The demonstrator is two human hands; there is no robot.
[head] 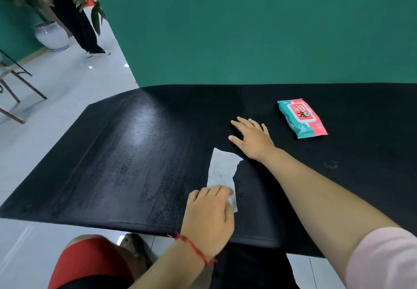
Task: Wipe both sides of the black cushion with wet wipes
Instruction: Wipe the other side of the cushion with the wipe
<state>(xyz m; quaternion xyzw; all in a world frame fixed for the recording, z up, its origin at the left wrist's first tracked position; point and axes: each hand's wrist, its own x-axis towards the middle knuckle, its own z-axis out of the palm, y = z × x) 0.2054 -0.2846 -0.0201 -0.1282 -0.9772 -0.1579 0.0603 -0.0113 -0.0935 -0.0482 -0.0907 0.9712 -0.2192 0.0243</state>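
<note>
- At the near edge, the left hand point(207, 216), a red string at its wrist, grips the near end of a white wet wipe point(223, 169). Its fingers point(209, 192) curl down over the sheet and bunch it against the surface. The far end of the wipe lies spread out flat.
- The black cushion point(135, 153) lies flat in front of the person and fills the middle of the view. Its left stretch shows a streaky, damp-looking sheen, while the right stretch looks dull.
- The step in hand appears to be wiping the top face. It would go best with the wipe spread under a flatter palm, overlapping strokes carried toward the dull right stretch, and even pressure out to the seams. The underside probably remains to be done.
- Farther out, the right hand point(255, 139) rests palm down on the cushion. Its fingers point(243, 123) are straight and splayed and hold nothing, apparently bracing the cushion against sliding.
- Beyond it, to the right and well apart from the hand, a pack of wet wipes point(302, 118) lies on the cushion.
- A green wall point(248, 29) stands behind.
</note>
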